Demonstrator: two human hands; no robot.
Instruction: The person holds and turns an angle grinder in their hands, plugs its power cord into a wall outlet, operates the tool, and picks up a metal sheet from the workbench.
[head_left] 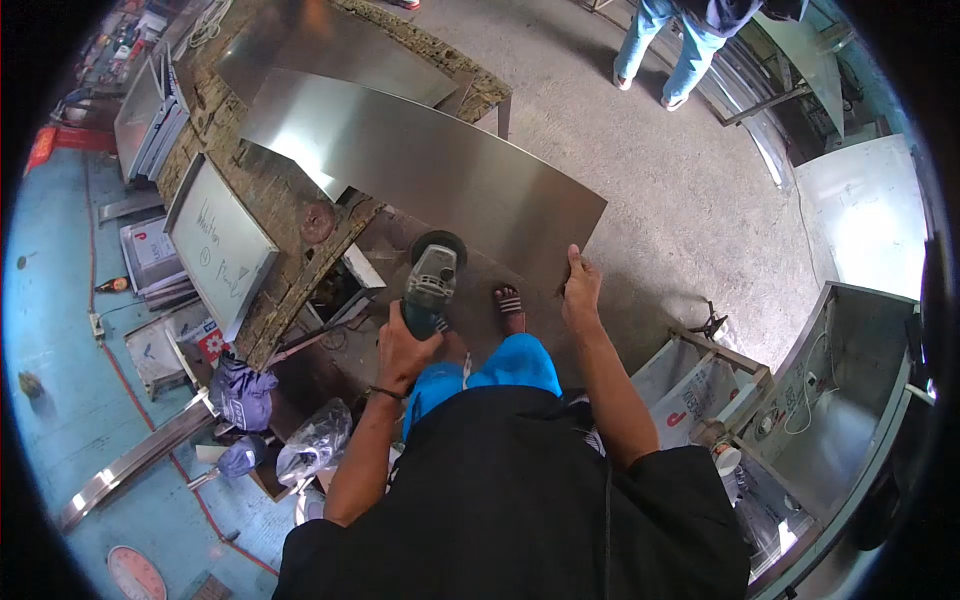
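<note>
In my left hand [405, 352] is an angle grinder [433, 280], with the fingers wrapped round its body. The round dark disc [440, 243] at the grinder's head sits close to the lower edge of a long shiny metal sheet [440, 165]. Whether disc and sheet touch, I cannot tell. The sheet's far end rests over the workbench, and its near end juts out past it. My right hand [582, 290] grips the sheet's near edge at the right, thumb on top.
A worn wooden workbench [285, 312] carries another metal sheet [350, 50] and a framed panel [220, 245] with handwriting. Metal boxes [850, 370] stand at the right. Plastic bags [315, 445] lie lower left. A person in jeans [665, 45] stands at the back.
</note>
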